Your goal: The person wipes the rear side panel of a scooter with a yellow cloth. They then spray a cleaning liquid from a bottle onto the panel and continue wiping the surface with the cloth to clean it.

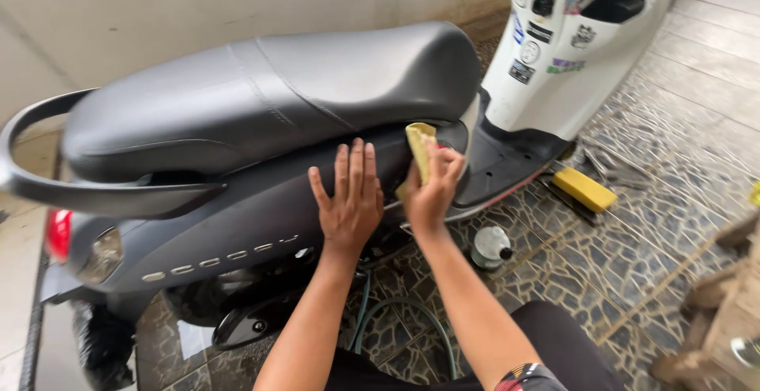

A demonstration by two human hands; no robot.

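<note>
A yellow cloth is pinched in the right hand grip against the scooter side panel; at nine o'clock, the left hand is laid flat, fingers spread.

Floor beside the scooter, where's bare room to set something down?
Bare patterned floor tile lies right of the yellow rectangular sponge, toward the wooden stool. It is crowded under the grey scooter side panel, where the green hose loops beside the small white bottle. The left hand lies flat on the panel; the right hand grips a yellow cloth.
</note>
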